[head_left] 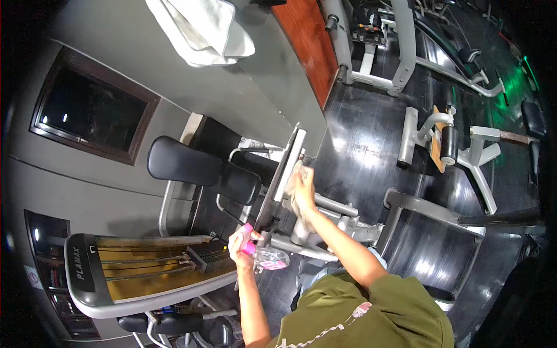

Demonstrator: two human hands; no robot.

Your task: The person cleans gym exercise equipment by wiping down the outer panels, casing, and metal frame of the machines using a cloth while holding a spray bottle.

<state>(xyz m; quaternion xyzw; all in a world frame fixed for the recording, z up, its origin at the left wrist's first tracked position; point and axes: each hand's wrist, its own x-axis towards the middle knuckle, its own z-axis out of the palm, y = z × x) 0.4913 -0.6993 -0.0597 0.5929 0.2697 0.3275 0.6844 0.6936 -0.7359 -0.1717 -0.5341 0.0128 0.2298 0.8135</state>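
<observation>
My left hand (239, 246) is wrapped around the pink neck of a clear spray bottle (271, 258), which lies tilted with its body pointing right. Further forward, my right hand (304, 187) presses a pale cloth (291, 189) against the light grey frame (288, 165) of a gym machine. The cloth is partly hidden by the fingers and slightly blurred. Just left of that frame is the machine's black padded seat (241, 184) with its backrest (180, 161).
A weight stack housing marked PLAMAX (81, 272) stands at the left. A white towel (203, 29) hangs at the top. More gym machines (447, 136) stand on the dark floor (360, 145) to the right, and a low grey frame (429, 203) is close by.
</observation>
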